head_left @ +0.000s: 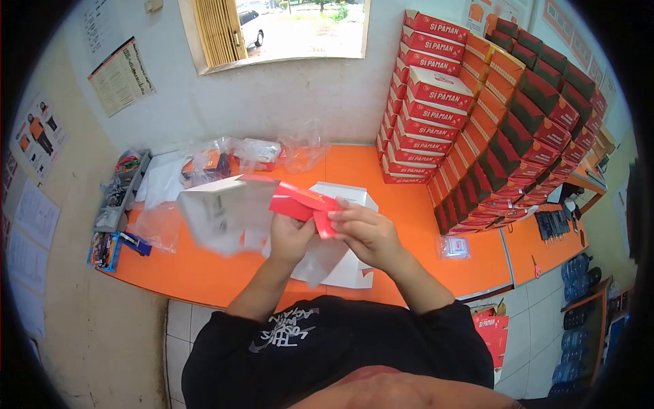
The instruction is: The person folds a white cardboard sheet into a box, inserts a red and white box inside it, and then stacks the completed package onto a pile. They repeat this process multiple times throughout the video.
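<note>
A partly folded cardboard box (225, 208), red outside and white inside, is held up over the orange table. My left hand (291, 237) is closed on its red side from below. The fingers of my right hand (366, 230) pinch a small red flap at the near corner. The box's large white panel stretches out to the left and is blurred. Beneath it, a flat white cardboard blank (347, 266) lies on the table, partly covered by my hands and the box.
Tall stacks of red "SI PAMAN" boxes (430, 126) stand at the back right. Clear plastic bags (303, 146) lie along the wall. A grey tray (126, 194) of small items sits at the left end. A small white packet (455, 247) and scissors (536, 267) are to the right.
</note>
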A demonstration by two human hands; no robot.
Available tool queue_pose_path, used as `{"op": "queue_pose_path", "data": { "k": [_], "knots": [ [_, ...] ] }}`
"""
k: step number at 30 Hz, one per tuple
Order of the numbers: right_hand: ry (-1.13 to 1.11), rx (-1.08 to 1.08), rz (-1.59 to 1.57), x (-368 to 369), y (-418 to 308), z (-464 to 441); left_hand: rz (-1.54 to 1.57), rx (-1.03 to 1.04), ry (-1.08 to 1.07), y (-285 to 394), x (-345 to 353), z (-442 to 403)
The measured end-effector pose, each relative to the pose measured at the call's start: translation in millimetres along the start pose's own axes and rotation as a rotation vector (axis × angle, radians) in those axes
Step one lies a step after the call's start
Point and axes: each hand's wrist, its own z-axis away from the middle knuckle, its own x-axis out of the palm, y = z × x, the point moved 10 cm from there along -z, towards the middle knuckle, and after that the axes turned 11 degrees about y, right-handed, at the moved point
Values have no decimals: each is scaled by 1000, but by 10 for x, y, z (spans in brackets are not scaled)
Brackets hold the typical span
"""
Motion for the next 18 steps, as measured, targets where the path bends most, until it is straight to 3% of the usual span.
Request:
{"op": "queue_pose_path", "data": {
  "k": [2, 4, 6, 9, 13, 15, 16, 17, 18],
  "knots": [
    [89, 61, 93, 3, 43, 15, -179, -111, -56, -202, 139, 34],
    [179, 111, 183, -58, 125, 46, -75, -157, -41, -330, 206, 133],
    [119, 20, 231, 27, 111, 76, 73, -177, -66, -324, 238, 161],
    [74, -88, 89, 18, 55, 102, 29, -88, -103, -228, 150, 131],
    [-1, -29, 94, 38, 70, 68, 61, -207, -169, -170, 178, 127],
    [-34, 33, 105, 88, 99, 26, -79, -313, -96, -419, 77, 125],
    [-31, 31, 103, 160, 26, -17, -305, -159, -97, -552, 6, 101],
    [147, 38, 146, 108, -74, -90, -527, -3, -97, -455, 106, 81],
    [323, 47, 188, -7, -130, -103, -749, 401, -134, -126, 350, 206]
  ]
}}
